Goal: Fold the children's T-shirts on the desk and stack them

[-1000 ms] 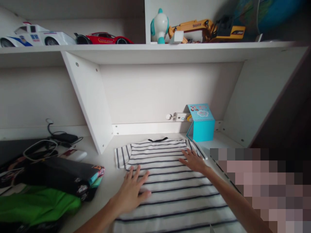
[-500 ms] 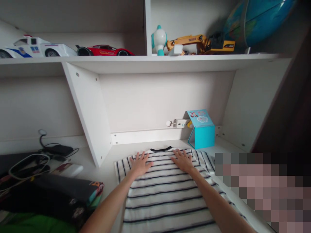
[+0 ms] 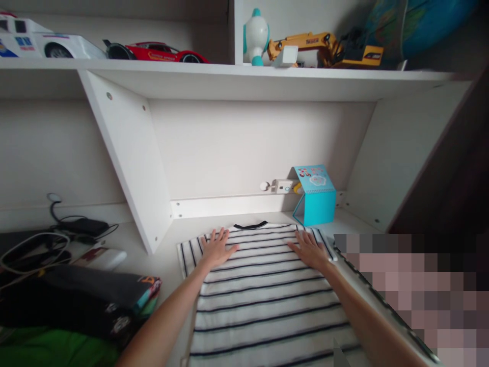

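A white T-shirt with dark stripes (image 3: 260, 290) lies spread on the white desk, its dark-trimmed collar at the far end. My left hand (image 3: 217, 251) rests flat near the left shoulder, fingers spread over the cloth. Across from it, my right hand (image 3: 310, 251) lies palm down by the right shoulder and sleeve, its fingers also apart. Neither hand grips the fabric. The shirt's lower hem runs out of the bottom of the view.
A turquoise desk calendar (image 3: 319, 206) stands behind the right sleeve, near a wall socket (image 3: 284, 186). Folded dark clothes (image 3: 87, 290), cables and a black adapter (image 3: 89, 225) lie left. Toy cars, a toy excavator (image 3: 324, 48) and a globe (image 3: 431, 25) sit on the shelf above. Pixelation covers the lower right.
My right hand has slid right across the shirt toward the sleeve, which now lies flatter. My left hand stays by the left shoulder. The view has tilted slightly downward.
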The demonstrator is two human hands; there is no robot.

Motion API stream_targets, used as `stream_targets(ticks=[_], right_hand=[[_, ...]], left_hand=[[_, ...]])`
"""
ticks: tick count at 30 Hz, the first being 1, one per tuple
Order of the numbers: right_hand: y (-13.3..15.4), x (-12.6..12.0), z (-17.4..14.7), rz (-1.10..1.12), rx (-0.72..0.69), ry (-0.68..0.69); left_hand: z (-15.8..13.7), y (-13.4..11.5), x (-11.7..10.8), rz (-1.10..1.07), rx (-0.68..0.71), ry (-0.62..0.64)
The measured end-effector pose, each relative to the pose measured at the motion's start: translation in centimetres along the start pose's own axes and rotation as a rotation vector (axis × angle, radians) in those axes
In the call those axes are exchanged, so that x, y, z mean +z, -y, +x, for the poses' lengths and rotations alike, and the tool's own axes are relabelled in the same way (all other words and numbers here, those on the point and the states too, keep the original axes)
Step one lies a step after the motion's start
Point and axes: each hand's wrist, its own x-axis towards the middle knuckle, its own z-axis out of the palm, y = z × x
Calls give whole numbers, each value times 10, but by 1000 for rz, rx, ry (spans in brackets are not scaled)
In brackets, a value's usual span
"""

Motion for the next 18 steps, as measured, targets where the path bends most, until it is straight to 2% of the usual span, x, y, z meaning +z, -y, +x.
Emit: stream_targets(ticks=[3,6,10,13,14,16,18], right_hand=[[-8,-15,-11,5,-3,37],[16,-33,-35,24,-60,30],[71,-50,-113,65,-357,58],[104,-42,-184,148,-655,92],[112,-34,-204,169,-769,43],[125,-11,-235,161,-963,-172],[139,17,-255,108,-991,-467]], left_hand=[[-1,0,1,-4,5,6],[-3,-1,-1,-19,6,17],[-1,1,-8,-47,22,99],[2,11,-17,-78,59,175],[2,17,-20,-79,55,180],[1,34,-25,-68,17,166],[-2,54,-30,-61,-25,141]])
